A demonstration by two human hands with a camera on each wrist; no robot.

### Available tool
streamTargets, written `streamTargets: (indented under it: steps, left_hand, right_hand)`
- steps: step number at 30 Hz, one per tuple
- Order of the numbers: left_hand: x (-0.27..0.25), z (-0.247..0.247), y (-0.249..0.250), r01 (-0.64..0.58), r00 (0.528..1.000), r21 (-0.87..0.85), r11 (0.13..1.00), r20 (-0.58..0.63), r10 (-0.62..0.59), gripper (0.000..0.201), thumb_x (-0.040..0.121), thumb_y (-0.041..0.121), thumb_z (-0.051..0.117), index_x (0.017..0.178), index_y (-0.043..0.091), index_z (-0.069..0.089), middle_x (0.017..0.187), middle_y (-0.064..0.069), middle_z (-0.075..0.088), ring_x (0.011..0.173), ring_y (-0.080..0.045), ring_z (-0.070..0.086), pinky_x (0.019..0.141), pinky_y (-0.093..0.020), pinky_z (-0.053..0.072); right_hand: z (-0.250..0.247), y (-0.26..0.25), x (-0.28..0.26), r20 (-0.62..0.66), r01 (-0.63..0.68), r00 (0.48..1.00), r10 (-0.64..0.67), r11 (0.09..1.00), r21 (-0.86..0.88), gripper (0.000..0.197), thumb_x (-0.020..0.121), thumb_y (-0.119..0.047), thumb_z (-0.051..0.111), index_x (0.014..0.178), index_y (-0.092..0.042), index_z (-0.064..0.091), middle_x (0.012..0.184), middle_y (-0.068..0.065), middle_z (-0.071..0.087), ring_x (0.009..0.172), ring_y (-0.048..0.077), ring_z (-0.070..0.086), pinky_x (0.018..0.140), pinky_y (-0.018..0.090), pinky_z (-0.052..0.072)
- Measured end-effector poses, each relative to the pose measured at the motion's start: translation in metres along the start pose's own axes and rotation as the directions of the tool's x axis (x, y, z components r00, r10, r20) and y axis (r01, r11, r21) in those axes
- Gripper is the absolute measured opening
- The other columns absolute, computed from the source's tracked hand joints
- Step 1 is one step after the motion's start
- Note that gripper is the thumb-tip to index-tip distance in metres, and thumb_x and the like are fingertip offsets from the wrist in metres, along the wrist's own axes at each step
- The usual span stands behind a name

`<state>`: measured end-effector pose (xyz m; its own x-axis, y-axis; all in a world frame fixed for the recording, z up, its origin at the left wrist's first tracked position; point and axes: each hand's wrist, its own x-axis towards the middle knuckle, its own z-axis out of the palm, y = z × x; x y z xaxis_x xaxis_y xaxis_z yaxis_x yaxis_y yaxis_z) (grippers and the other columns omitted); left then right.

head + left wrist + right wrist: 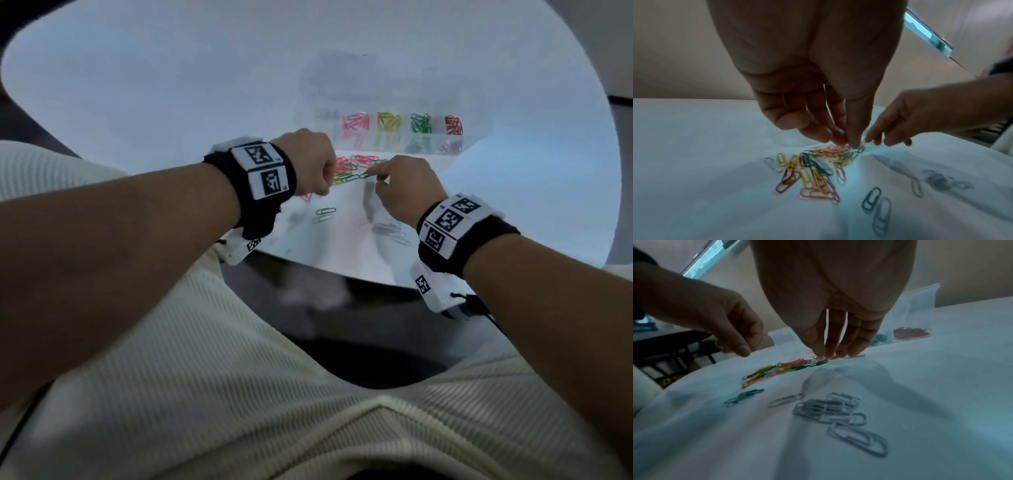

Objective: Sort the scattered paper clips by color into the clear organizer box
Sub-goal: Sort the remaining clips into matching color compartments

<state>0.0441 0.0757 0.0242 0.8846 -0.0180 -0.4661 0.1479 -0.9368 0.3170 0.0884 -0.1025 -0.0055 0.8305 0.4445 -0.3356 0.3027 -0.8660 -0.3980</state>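
Note:
A mixed pile of coloured paper clips (356, 169) (818, 164) (785, 369) lies on the white table in front of the clear organizer box (376, 146). The box holds pink (356, 121), yellow (388, 121), green (420, 122) and red clips (452, 125) in separate compartments. My left hand (323, 178) (847, 142) reaches down at the pile's far end, thumb and fingertips pinched together on pink clips. My right hand (373, 171) (835, 355) has straight fingers set down on the pile's right end, touching a pale clip (855, 356).
Loose silver clips (390, 229) (830, 408) lie near my right wrist. Two greenish clips (323, 214) (871, 199) lie nearer the table's front edge (342, 270). The box lid (342, 75) stands open behind the compartments. Bare table spreads left and right.

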Motion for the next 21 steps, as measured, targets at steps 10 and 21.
streamTargets:
  steps: [10, 21]
  left_hand:
    - [0.001, 0.022, 0.005, -0.074, 0.996, 0.097, 0.993, 0.05, 0.069, 0.01, 0.081, 0.015, 0.068, 0.078, 0.024, 0.065, 0.082, 0.003, 0.06, 0.089, -0.023, 0.062, 0.066, -0.027, 0.041]
    - [0.0, 0.033, 0.002, -0.059, 0.996, 0.096, 0.994, 0.069, 0.053, 0.012, 0.079, 0.01, 0.063, 0.072, 0.018, 0.069, 0.083, -0.001, 0.068, 0.086, -0.023, 0.063, 0.065, -0.025, 0.04]
  right_hand:
    - [0.007, 0.015, -0.004, 0.013, -0.085, 0.996, 0.087, 0.991, -0.1, 0.035, 0.09, -0.016, 0.052, 0.117, -0.031, 0.07, 0.116, 0.002, 0.069, 0.1, 0.026, 0.063, 0.074, 0.027, 0.046]
    - [0.006, 0.007, 0.002, 0.049, -0.086, 0.995, 0.09, 0.993, -0.076, 0.025, 0.089, -0.023, 0.062, 0.111, -0.031, 0.07, 0.111, -0.001, 0.067, 0.101, 0.021, 0.061, 0.076, 0.027, 0.045]
